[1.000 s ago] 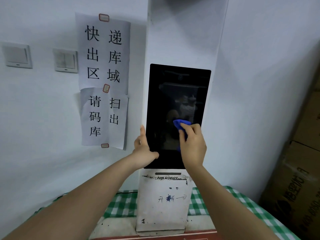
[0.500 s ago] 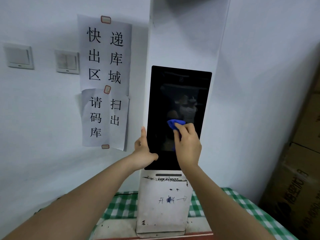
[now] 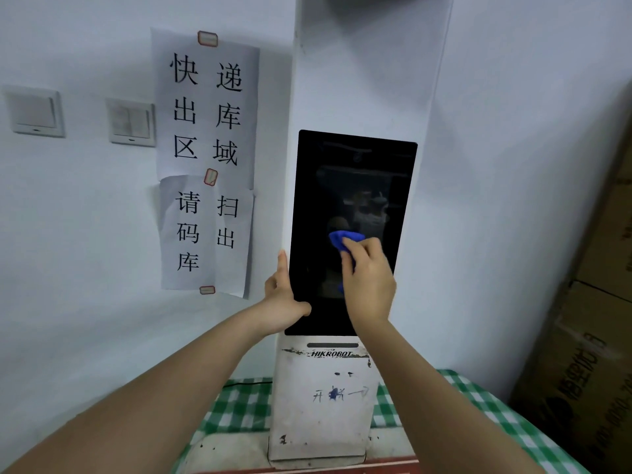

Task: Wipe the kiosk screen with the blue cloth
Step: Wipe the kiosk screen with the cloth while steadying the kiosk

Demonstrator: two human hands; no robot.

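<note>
A tall black kiosk screen (image 3: 355, 186) is set in a white upright stand (image 3: 321, 415) against the wall. My right hand (image 3: 369, 278) presses a bunched blue cloth (image 3: 343, 239) against the lower middle of the screen, with the cloth poking out above the fingers. My left hand (image 3: 282, 295) grips the screen's lower left edge, thumb on the glass and forefinger pointing up along the side.
Paper signs (image 3: 207, 159) with printed characters hang on the wall left of the kiosk, beside two light switches (image 3: 131, 123). A green checked cloth (image 3: 236, 408) covers the table under the stand. Cardboard boxes (image 3: 588, 354) are stacked at the right.
My right hand has slid the blue cloth leftward across the screen. My left hand keeps its hold on the left edge.
</note>
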